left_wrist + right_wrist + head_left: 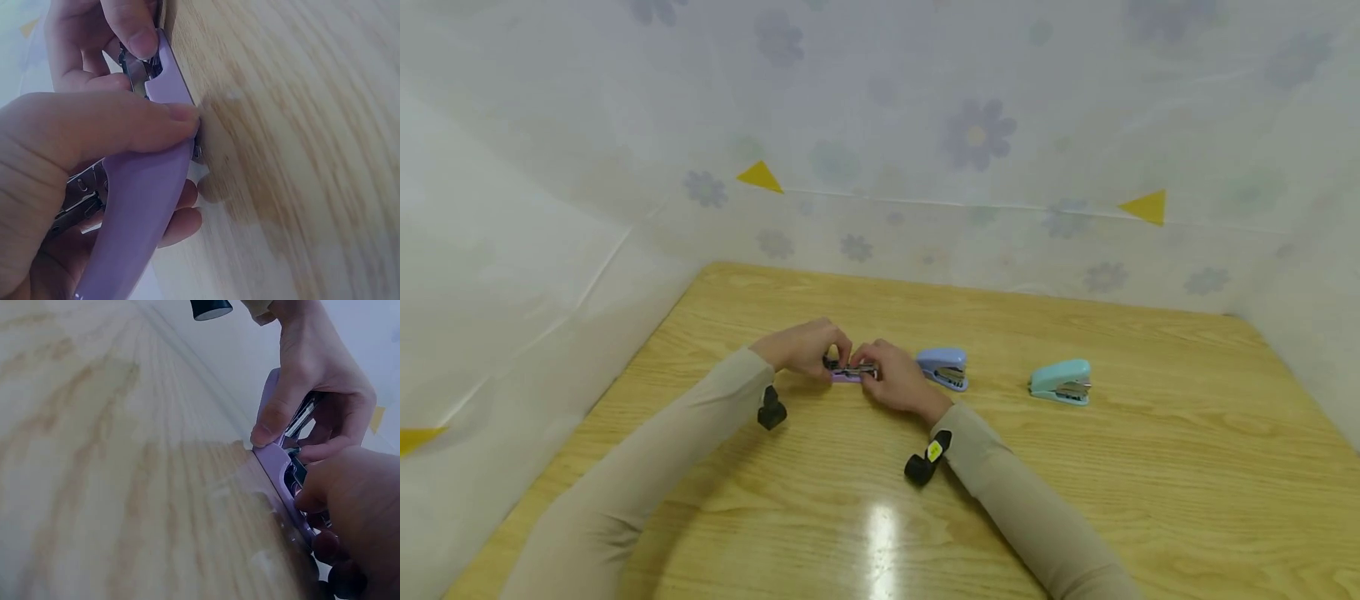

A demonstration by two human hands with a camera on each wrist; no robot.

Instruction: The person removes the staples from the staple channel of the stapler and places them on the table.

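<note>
The purple stapler (848, 372) lies on the wooden surface (1075, 467) just left of the frame's centre in the head view, directly between the two hands, so neither has to reach for it. Its long axis runs left to right across the picture, one end under the left hand (801, 347) and the other under the right hand (898, 382). Both are equally near; each pinches its own end.

In the left wrist view the left thumb lies across the purple body (140, 206) with the fingers curled beneath, and the metal magazine shows at the lower left. In the right wrist view the right hand (353, 515) grips the near end while the other hand's thumb presses the far end against the surface. Which end is the stapling nose I cannot tell.

A blue stapler (943, 367) sits just right of the right hand, and a teal stapler (1062, 382) stands well apart farther right.
</note>
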